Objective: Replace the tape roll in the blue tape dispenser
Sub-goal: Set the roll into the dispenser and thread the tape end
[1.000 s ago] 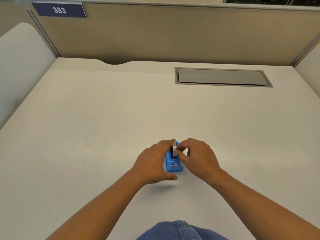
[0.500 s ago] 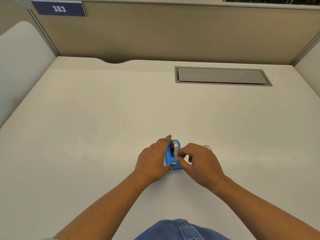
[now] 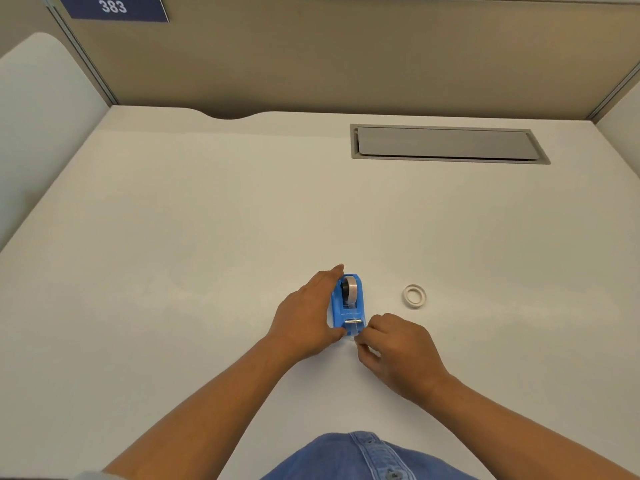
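I see a pale desk [image 3: 173, 237] walled by beige partitions; a blue sign [image 3: 114, 6] reading 383 sits far up-left of the blue dispenser [image 3: 348, 308]. My left hand [image 3: 304, 320] cups the dispenser's left side, fingers wrapped on it. The dispenser's long axis runs away from me, cutter end nearest, a tape roll [image 3: 349, 288] seated in its far end. My right hand [image 3: 398, 348] pinches the tape end just below the cutter. An empty ring [image 3: 414, 295] lies to the dispenser's right, a grey hatch [image 3: 446, 143] beyond.

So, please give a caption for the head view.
Left hand steadies blue dispenser; right hand pulls tape.
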Motion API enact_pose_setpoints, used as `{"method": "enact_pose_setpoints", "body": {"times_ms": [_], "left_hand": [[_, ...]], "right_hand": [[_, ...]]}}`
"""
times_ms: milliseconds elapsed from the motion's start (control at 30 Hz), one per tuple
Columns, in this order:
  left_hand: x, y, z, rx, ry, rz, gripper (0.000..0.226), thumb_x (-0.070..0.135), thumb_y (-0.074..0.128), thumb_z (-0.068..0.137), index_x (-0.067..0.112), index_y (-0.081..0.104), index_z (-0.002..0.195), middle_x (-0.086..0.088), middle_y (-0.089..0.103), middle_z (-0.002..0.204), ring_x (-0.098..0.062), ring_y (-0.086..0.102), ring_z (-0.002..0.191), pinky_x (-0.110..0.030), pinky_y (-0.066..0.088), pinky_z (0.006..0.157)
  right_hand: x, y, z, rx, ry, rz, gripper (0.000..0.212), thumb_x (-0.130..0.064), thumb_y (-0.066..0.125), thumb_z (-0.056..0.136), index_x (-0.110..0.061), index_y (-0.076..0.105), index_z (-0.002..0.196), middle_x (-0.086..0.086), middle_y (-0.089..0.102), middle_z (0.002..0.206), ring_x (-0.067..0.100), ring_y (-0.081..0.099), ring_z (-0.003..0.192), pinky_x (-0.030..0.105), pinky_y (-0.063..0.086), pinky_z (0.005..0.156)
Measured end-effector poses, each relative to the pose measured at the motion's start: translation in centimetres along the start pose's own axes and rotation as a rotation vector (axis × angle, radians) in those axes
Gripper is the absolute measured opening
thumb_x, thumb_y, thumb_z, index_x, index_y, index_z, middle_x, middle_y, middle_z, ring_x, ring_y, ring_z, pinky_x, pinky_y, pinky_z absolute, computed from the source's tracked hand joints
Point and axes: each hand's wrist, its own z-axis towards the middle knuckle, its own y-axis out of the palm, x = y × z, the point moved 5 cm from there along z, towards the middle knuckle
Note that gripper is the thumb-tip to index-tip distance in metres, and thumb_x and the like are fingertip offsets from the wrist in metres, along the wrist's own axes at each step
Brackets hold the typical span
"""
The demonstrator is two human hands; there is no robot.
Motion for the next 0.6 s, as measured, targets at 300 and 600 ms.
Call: {"method": "enact_pose_setpoints", "body": {"times_ms": [300,600], "left_hand": [[0.0,0.4,-0.1,0.040,-0.033,-0.110,0.097,0.057,0.076,0.068,0.039,0.020,0.145,0.017,0.041,0.148,-0.010,0.051,0.126,-0.025,0.042,0.096],[0.2,0.8,-0.3,0.138,0.038,0.011,0.093,0.059,0.071,0.069,0.038,0.018,0.143,0.014,0.048,0.142,-0.010,0.056,0.117,-0.018,0.038,0.085]], "right_hand": [[0.4,0.9,0.5,0.050,-0.060,0.015,0.016,-0.023,0.084,0.070,-0.014,0.071,0.074,0.003,0.068,0.062,0.016,0.057,0.047,0.022,0.046,0.044],[3.6,2.3,-1.2,-0.045,0.532,0.517,0.021,-0.012,0.070,0.080,-0.024,0.061,0.093,-0.010,0.066,0.083,0.009,0.064,0.073,0.020,0.054,0.067]]}}
